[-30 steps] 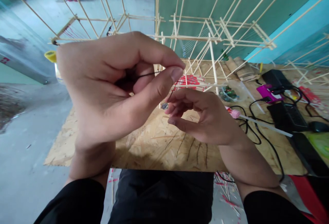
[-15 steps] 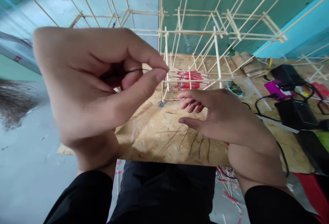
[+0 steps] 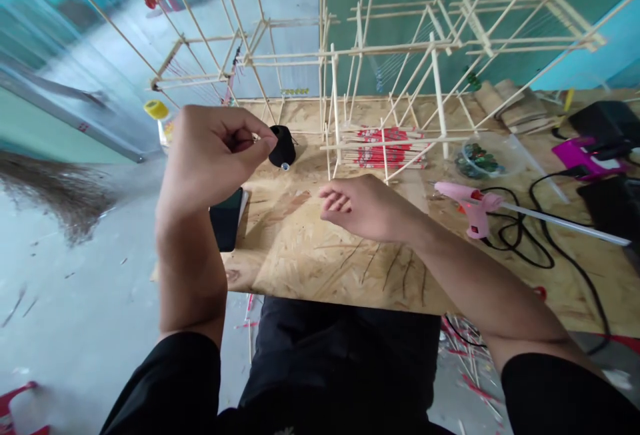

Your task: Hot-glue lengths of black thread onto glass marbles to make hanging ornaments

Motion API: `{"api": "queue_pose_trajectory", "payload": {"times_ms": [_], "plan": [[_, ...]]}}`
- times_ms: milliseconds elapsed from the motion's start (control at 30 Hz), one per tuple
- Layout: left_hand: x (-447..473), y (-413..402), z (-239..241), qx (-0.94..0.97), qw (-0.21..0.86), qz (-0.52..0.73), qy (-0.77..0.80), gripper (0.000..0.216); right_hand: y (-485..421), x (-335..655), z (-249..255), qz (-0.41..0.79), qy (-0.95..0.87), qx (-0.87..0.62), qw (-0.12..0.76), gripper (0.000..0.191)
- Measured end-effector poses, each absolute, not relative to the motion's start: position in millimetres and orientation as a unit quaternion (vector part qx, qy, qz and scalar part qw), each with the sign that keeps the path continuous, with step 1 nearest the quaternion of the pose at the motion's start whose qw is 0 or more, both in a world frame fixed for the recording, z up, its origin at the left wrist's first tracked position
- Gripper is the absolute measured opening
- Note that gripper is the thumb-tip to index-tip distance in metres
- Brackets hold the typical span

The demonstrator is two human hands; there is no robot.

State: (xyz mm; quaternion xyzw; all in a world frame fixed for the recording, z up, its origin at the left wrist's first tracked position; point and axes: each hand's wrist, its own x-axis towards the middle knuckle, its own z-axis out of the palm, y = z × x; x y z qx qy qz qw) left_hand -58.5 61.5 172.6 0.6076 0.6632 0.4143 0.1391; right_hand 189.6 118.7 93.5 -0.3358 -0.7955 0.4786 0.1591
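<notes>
Pinching thumb to forefinger, contents not determinable, the left hand is hovering nearest the black spool, which is standing roughly upright on the desk, just rightward; the right hand, farther off, is holding thumb and forefinger apart.

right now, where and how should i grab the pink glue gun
Best by the handle, probably with the right hand, coming from the near edge of the board. The pink glue gun lies with its handle toward the person, its nozzle pointing left and a clear glue stick jutting out to the right. Avoid the nozzle; it may be hot.
</notes>
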Motion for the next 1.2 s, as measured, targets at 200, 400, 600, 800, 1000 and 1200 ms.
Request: {"api": "queue_pose_trajectory", "payload": {"times_ms": [200, 400, 600, 800, 1000, 1200], "plan": [[-61.0, 53.7, 136.0, 0.639, 0.137, 0.406, 0.639, 0.008, 108.2, 133.9, 57.8, 0.812, -0.373, -0.402, 0.198, 0.02], [-51.8, 25.7, 127.5, 0.647, 0.152, 0.376, 0.646, 0.016, 98.6, 110.9, 57.2, 0.834, -0.316, -0.424, 0.161, 0.037], [-54.3, 5.0, 128.6, 0.639, 0.168, 0.381, 0.647, 0.014, 97.5, 106.4, 50.6, 0.834, -0.331, -0.407, 0.172, 0.031], [-58.9, -15.8, 122.1, 0.624, 0.181, 0.382, 0.657, 0.015, 94.0, 98.5, 42.5, 0.82, -0.377, -0.391, 0.182, 0.028], [-71.4, -35.9, 101.3, 0.599, 0.149, 0.383, 0.687, 0.021, 91.3, 90.2, 34.6, 0.784, -0.418, -0.408, 0.21, 0.032], [-73.0, -46.0, 72.5, 0.578, 0.06, 0.263, 0.77, 0.028, 104.6, 75.8, 24.4, 0.715, -0.493, -0.445, 0.219, 0.025]]}}
